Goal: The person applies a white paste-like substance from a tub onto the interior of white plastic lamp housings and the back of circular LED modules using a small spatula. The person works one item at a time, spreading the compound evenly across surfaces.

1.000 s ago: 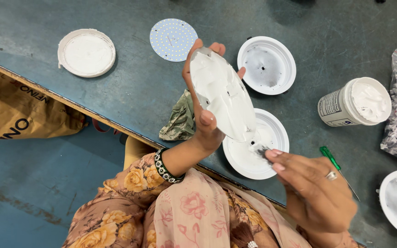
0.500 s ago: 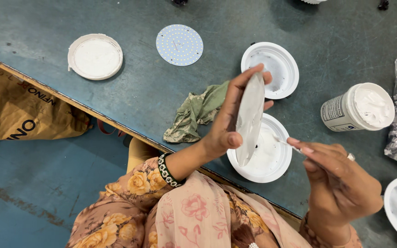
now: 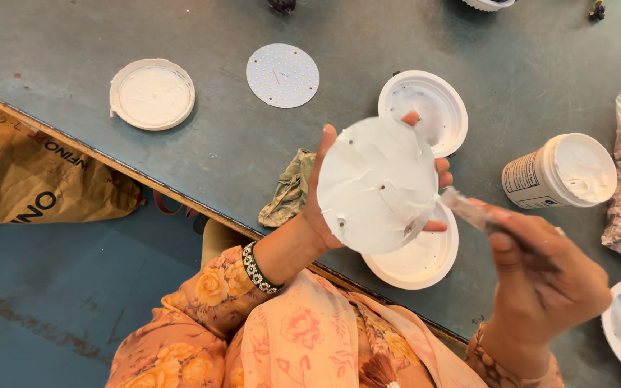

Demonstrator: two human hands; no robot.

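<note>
Two hands up over my grey desk, left hand gripping a paste-smeared white disc by its edges above a white housing, right hand closed on a blurred applicator touching the disc's rim, open paste tub far right.
</note>
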